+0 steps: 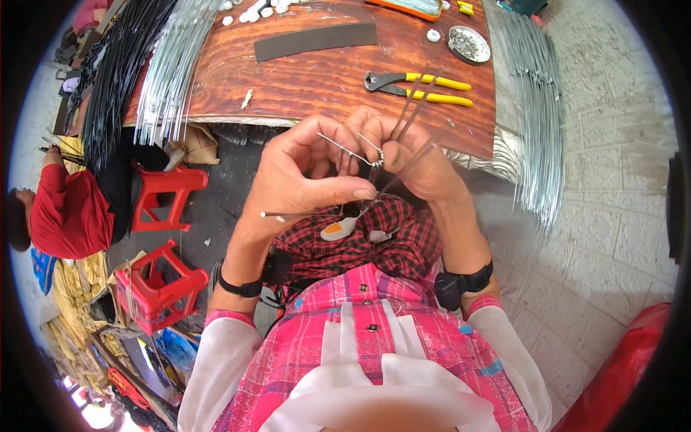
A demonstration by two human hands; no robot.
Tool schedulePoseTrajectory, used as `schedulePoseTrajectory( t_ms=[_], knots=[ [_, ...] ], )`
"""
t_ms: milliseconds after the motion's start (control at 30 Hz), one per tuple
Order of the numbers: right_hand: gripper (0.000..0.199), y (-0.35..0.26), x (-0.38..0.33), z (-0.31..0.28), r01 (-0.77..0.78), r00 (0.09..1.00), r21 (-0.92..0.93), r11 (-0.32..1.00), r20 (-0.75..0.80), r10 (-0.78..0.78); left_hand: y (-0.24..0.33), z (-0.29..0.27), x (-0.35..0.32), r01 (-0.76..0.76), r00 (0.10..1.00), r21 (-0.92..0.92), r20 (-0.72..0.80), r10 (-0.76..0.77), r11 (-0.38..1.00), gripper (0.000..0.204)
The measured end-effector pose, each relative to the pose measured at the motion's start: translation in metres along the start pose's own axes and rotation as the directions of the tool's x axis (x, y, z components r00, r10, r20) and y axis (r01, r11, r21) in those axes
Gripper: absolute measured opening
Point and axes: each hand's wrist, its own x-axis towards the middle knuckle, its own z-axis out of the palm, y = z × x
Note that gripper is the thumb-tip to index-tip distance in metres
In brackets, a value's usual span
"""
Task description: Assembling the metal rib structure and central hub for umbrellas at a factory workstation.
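Observation:
Both hands meet in front of my chest, near the table's front edge. My left hand (295, 173) is closed, thumb against fingers, on thin wires; one end sticks out below its thumb. Between the hands runs a bent silver wire (338, 147), with a small silver coil or row of beads (378, 157) at the right fingertips. My right hand (426, 169) pinches thin brown wires (416, 101) that rise past its fingers toward the table. Fingers partly hide where the wires cross. Beyond the right hand lie end-cutting pliers (417, 87) with yellow handles, touched by neither hand.
On the wooden table (223, 83) lie a dark flat strip (317, 42), a dish of small metal pieces (469, 45) and white round pieces. Wire bundles (169, 72) overhang its left edge, more (536, 129) the right. Red stools (162, 284) and a person in red (68, 209) are at left.

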Motion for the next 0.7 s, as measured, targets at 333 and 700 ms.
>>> schedulePoseTrajectory(
  t_ms=[333,700],
  knots=[
    [0.042,0.007,0.003,-0.007,0.039,0.999,0.018,0.999,0.001,-0.039,-0.007,0.012,0.001,-0.042,0.987,0.049,-0.155,0.049,0.998,0.018],
    [0.042,-0.002,0.004,-0.003,0.098,0.995,-0.030,0.995,0.026,-0.097,-0.017,-0.004,0.004,-0.112,0.992,-0.140,0.040,0.118,0.984,0.015]
  ],
)
